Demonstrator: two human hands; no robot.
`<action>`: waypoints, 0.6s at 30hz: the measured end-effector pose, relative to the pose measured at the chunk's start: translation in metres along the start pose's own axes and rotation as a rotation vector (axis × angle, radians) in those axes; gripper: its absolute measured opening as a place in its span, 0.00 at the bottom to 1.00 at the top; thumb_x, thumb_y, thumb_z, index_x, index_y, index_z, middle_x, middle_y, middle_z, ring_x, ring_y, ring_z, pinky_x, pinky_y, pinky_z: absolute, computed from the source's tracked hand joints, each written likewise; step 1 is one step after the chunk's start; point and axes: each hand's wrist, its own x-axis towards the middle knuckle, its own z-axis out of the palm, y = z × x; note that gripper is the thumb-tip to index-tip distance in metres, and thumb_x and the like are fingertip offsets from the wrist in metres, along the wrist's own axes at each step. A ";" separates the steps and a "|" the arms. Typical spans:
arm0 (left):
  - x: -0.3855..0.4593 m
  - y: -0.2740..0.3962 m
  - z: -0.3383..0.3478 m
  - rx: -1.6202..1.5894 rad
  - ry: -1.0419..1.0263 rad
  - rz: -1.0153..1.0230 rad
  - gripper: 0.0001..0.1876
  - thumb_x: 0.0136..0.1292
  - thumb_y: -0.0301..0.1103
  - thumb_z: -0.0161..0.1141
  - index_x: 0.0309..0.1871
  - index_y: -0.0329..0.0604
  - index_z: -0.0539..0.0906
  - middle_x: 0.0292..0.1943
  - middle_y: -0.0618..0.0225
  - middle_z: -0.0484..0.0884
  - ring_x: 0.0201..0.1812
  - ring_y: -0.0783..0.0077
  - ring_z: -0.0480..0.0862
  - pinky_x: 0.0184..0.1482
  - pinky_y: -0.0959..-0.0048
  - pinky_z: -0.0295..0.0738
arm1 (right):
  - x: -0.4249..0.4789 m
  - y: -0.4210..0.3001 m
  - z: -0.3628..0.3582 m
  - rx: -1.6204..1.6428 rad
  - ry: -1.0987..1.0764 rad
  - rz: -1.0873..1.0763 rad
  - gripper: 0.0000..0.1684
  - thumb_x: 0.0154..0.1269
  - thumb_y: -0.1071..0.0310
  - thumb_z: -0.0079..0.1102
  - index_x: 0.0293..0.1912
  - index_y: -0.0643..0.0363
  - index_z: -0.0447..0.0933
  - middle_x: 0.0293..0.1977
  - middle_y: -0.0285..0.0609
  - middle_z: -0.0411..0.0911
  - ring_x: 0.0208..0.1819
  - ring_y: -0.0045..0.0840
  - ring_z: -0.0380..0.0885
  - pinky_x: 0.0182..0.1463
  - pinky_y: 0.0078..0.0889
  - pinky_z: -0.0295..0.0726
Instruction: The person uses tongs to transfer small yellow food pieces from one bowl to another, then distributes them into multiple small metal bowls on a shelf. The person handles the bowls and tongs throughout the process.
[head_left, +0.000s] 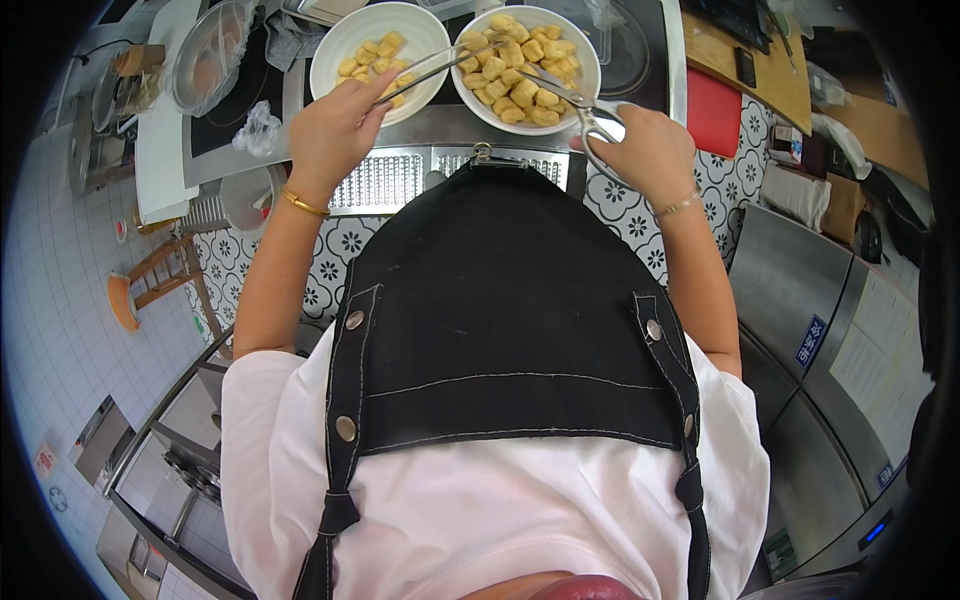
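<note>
My left hand (334, 135) grips a pair of slim metal tongs (439, 70). Their arms reach across the left white bowl (327, 60), and the tips are over the right white bowl (592, 71). Golden tofu puffs (517, 54) fill much of that right bowl; fewer puffs (367, 56) lie in the left one. In my right hand (646, 150) are metal kitchen scissors (579, 100), fingers through the handles, blades over the puffs at the right bowl's near right side. Whether the tongs' tips or the blades touch a puff, I cannot tell.
A crumpled clear plastic bag (259, 129) lies left of the bowls, with a plastic-covered round container (212, 56) beyond it. To the right are a red board (711, 112) and a wooden board (705, 46). A perforated metal strip (382, 180) runs along the counter's front.
</note>
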 end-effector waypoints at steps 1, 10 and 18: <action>0.002 0.003 0.002 0.017 -0.011 0.018 0.21 0.60 0.38 0.64 0.59 0.65 0.81 0.29 0.75 0.79 0.26 0.69 0.81 0.26 0.71 0.74 | -0.005 0.003 -0.001 -0.020 -0.005 0.025 0.35 0.48 0.32 0.66 0.29 0.59 0.82 0.23 0.46 0.81 0.29 0.40 0.83 0.32 0.40 0.79; 0.023 0.018 0.013 0.102 -0.084 0.077 0.28 0.56 0.37 0.67 0.62 0.67 0.78 0.32 0.73 0.77 0.29 0.67 0.81 0.30 0.70 0.76 | -0.011 0.032 0.000 -0.030 -0.033 0.156 0.39 0.48 0.28 0.65 0.28 0.61 0.79 0.23 0.51 0.80 0.30 0.46 0.82 0.32 0.46 0.77; -0.011 -0.033 -0.032 0.144 -0.182 -0.315 0.27 0.58 0.42 0.67 0.63 0.59 0.77 0.37 0.68 0.83 0.37 0.63 0.84 0.37 0.66 0.79 | -0.018 0.040 0.003 0.007 -0.017 0.173 0.38 0.49 0.30 0.65 0.30 0.63 0.80 0.25 0.53 0.81 0.32 0.46 0.82 0.35 0.45 0.79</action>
